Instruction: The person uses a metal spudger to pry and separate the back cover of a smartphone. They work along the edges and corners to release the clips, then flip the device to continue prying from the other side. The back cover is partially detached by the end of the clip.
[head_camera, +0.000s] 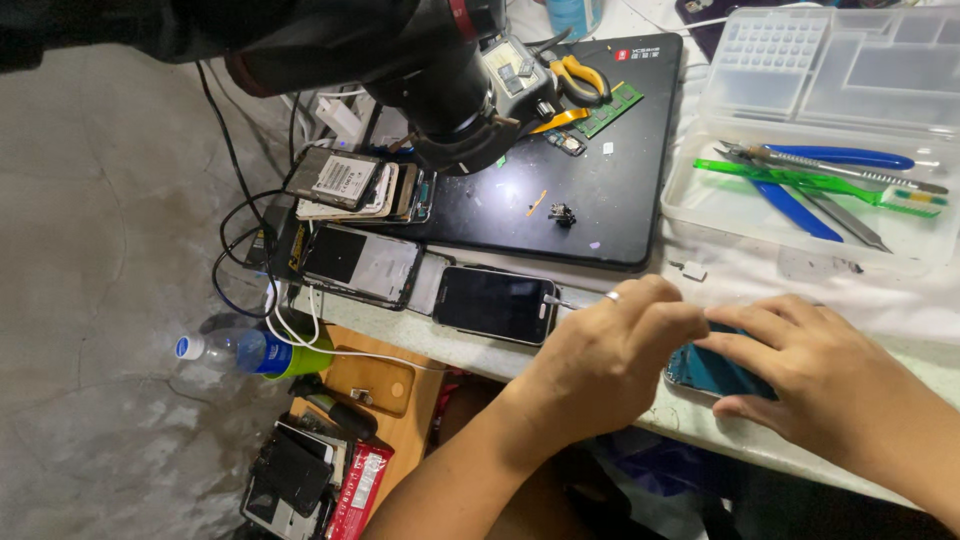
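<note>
My left hand (600, 355), a ring on one finger, is curled with its fingertips on the edge of a blue-backed phone (700, 372) that lies at the table's front edge. My right hand (800, 375) rests flat over the same phone, thumb under its near side, and hides most of it. A black smartphone (495, 303) with a white cable plugged into it lies face up just left of my left hand.
A closed black laptop (600, 190) carries small parts, a green memory board (612, 108) and yellow pliers (580, 78). A clear plastic box (690, 200) holds tweezers and blue and green tools. Stacked phones (350, 185), a microscope head (455, 95) and a bottle (235, 350) stand left.
</note>
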